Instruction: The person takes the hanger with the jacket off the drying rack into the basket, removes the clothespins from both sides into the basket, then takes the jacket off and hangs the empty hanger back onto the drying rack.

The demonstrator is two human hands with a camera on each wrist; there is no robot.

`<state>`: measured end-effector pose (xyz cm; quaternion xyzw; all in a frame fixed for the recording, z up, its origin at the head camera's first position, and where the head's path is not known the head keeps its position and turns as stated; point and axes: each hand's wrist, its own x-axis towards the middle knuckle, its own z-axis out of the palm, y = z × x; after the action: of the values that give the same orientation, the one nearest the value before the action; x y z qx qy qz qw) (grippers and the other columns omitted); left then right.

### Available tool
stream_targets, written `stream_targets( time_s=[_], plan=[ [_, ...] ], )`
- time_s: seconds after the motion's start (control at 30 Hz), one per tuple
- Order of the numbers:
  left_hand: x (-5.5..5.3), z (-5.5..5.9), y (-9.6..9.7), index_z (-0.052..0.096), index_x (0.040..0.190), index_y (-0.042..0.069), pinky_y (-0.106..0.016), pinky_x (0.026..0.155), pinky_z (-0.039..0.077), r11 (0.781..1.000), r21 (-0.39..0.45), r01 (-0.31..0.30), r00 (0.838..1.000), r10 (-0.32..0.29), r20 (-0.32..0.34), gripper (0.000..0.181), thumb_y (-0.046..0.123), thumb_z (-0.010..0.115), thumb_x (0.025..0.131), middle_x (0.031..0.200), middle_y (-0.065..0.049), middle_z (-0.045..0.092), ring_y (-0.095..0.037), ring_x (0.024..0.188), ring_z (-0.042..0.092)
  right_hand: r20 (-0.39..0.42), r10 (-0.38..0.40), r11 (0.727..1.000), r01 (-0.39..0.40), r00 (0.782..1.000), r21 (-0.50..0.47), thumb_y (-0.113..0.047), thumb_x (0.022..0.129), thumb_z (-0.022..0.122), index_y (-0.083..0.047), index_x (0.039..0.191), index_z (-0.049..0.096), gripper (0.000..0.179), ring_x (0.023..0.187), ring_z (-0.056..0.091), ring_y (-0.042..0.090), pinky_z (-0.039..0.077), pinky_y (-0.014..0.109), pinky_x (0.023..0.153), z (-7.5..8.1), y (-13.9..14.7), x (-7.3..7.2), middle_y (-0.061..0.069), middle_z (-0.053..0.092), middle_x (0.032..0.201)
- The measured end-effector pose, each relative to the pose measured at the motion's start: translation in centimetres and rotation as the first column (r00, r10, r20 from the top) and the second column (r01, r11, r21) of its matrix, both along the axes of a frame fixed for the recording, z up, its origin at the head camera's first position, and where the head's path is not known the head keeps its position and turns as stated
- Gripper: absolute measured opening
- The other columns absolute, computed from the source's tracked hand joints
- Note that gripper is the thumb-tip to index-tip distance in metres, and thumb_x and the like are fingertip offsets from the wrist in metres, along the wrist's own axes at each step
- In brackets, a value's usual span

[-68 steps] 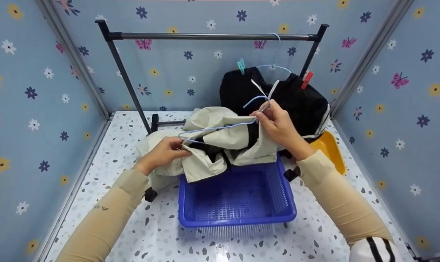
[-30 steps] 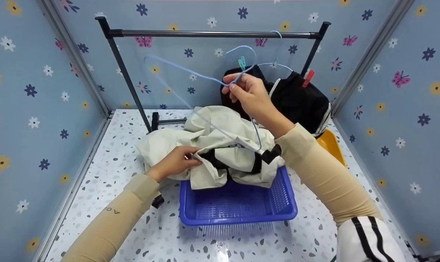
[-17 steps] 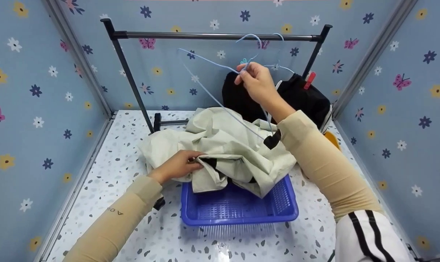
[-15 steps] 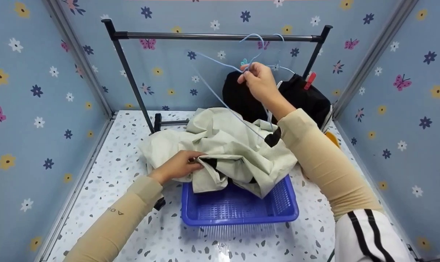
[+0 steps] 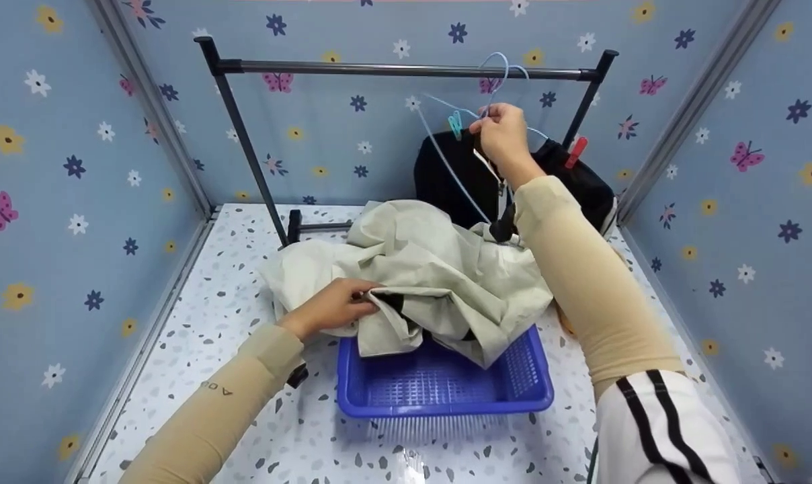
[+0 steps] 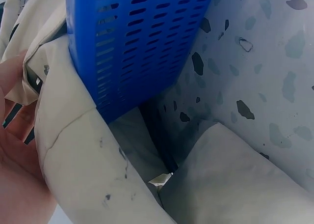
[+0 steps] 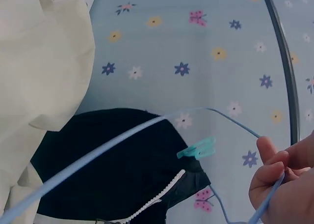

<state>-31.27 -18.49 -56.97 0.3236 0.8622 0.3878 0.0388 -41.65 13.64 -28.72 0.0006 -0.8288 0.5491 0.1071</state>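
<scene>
My right hand (image 5: 505,138) pinches a blue wire hanger (image 7: 105,148) by its neck, up near the rack's rail. The hanger's hook overlaps the rail in the head view, and its body slants down over a cream garment (image 5: 406,232). With thumb and fingers, my left hand (image 5: 335,306) holds a folded edge of that garment, whose dark inside shows at the opening. The garment lies bunched across the back of a blue plastic basket (image 5: 446,409). In the left wrist view, its cloth (image 6: 83,135) hangs beside the basket's slotted wall.
A black zippered garment (image 5: 446,181) hangs at the right on another blue hanger, with a teal clothespin (image 5: 455,126) and a red clothespin (image 5: 576,153). The dark rack rail (image 5: 352,68) spans the back. My right arm mostly hides a yellow container (image 5: 566,321).
My right hand has drawn the hanger out of the cream garment's opening, then up and right to the rail. The left hand has shifted slightly right, still holding the cloth.
</scene>
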Motion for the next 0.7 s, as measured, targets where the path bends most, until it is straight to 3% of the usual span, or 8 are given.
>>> stream_targets(
  time_s=[0.1, 0.33, 0.37, 0.5, 0.6, 0.7],
  plan=[
    [0.2, 0.3, 0.0, 0.08, 0.141, 0.03, -0.027, 0.087, 0.057, 1.0, 0.021, 0.012, 1.0, -0.012, 0.006, 0.036, 0.025, 0.076, 0.105, 0.118, 0.007, 0.083, -0.005, 0.09, 0.068, 0.035, -0.028, 0.999, 0.028, 0.999, 0.022, 0.003, 0.112, 0.047, 0.004, 0.134, 0.069, 0.031, 0.123, 0.07, 0.02, 0.052, 0.023, 0.11, 0.1, -0.1, -0.8, -0.013, 0.066, 0.076],
    [4.0, 6.1, 1.2, 0.079, 0.139, 0.009, -0.032, 0.093, 0.057, 1.0, -0.005, -0.021, 0.999, 0.022, 0.047, 0.035, 0.011, 0.073, 0.104, 0.122, -0.011, 0.084, -0.012, 0.094, 0.066, 0.103, -0.033, 0.996, 0.025, 0.994, 0.081, 0.002, 0.11, 0.052, 0.0, 0.133, 0.071, 0.029, 0.124, 0.067, 0.017, 0.051, 0.022, 0.107, 0.8, -0.4, -1.9, -0.012, 0.065, 0.081],
    [4.1, 6.2, 1.2, 0.08, 0.139, 0.009, -0.03, 0.094, 0.056, 1.0, -0.008, -0.024, 0.999, 0.025, 0.043, 0.035, 0.011, 0.073, 0.104, 0.122, -0.011, 0.084, -0.011, 0.094, 0.065, 0.113, -0.024, 0.996, 0.014, 0.993, 0.092, 0.001, 0.11, 0.055, 0.002, 0.134, 0.071, 0.029, 0.119, 0.066, 0.015, 0.052, 0.021, 0.103, 0.8, -0.4, -2.0, -0.011, 0.066, 0.084],
    [3.7, 5.6, 1.0, 0.08, 0.138, 0.01, -0.029, 0.091, 0.055, 1.0, 0.022, -0.006, 1.0, 0.006, 0.02, 0.035, 0.012, 0.074, 0.104, 0.12, -0.01, 0.084, -0.01, 0.093, 0.066, 0.147, 0.064, 0.992, -0.08, 0.987, 0.102, 0.003, 0.108, 0.06, 0.007, 0.145, 0.065, 0.037, 0.092, 0.062, 0.009, 0.054, 0.02, 0.083, -0.5, -0.2, -1.8, -0.002, 0.07, 0.101],
    [2.7, 3.9, 0.6, 0.081, 0.137, 0.015, -0.025, 0.087, 0.054, 0.998, 0.056, 0.014, 1.0, -0.014, -0.003, 0.035, 0.017, 0.075, 0.103, 0.116, -0.003, 0.084, -0.008, 0.09, 0.065, 0.181, 0.147, 0.98, -0.169, 0.972, 0.11, 0.007, 0.107, 0.052, 0.008, 0.152, 0.058, 0.045, 0.079, 0.059, 0.008, 0.052, 0.018, 0.07, -1.8, 0.1, -1.4, 0.004, 0.071, 0.106],
    [1.4, 1.8, 0.1, 0.082, 0.137, 0.02, -0.024, 0.085, 0.055, 0.998, 0.064, 0.026, 1.0, -0.025, -0.01, 0.034, 0.022, 0.076, 0.104, 0.114, 0.002, 0.083, -0.007, 0.089, 0.066, 0.188, 0.221, 0.96, -0.247, 0.957, 0.134, 0.011, 0.103, 0.051, 0.01, 0.152, 0.055, 0.049, 0.076, 0.059, 0.007, 0.052, 0.018, 0.068, -3.2, 0.5, -0.9, 0.004, 0.068, 0.101]
  ],
)
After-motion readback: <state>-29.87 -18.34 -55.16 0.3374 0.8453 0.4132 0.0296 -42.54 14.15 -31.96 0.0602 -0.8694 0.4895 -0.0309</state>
